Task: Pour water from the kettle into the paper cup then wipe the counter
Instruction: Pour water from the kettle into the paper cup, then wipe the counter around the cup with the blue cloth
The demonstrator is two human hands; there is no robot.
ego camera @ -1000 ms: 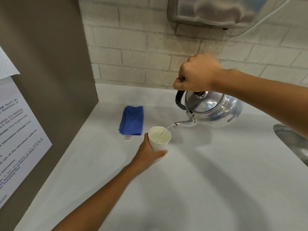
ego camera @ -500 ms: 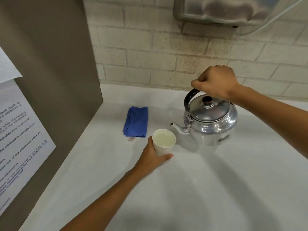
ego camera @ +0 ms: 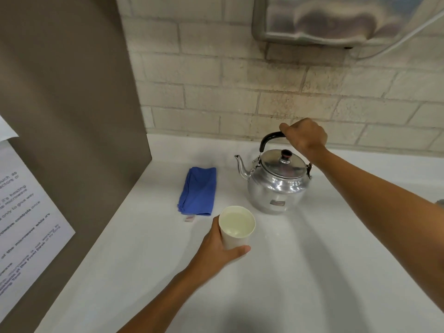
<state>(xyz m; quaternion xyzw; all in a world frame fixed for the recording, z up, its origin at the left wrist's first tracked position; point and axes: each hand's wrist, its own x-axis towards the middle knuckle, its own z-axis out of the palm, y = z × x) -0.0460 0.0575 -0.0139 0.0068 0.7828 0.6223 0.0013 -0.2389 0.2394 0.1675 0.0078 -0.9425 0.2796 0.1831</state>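
A shiny metal kettle point(ego camera: 276, 188) stands upright on the white counter point(ego camera: 300, 272), spout pointing left. My right hand point(ego camera: 304, 135) is closed around its black handle from above. A white paper cup point(ego camera: 236, 227) holding water sits on the counter in front of the kettle, and my left hand point(ego camera: 216, 246) grips its side. A folded blue cloth point(ego camera: 198, 194) lies flat to the left of the kettle, behind the cup.
A brown panel point(ego camera: 72, 116) with a printed notice point(ego camera: 26, 224) walls off the left side. A brick wall point(ego camera: 264, 92) runs along the back, with a metal dispenser point(ego camera: 336, 18) mounted above the kettle. A sink edge point(ego camera: 440, 203) shows at far right.
The kettle was tilted and pouring into the cup; it has since been righted and set down farther back on the counter. My left hand stays on the cup.
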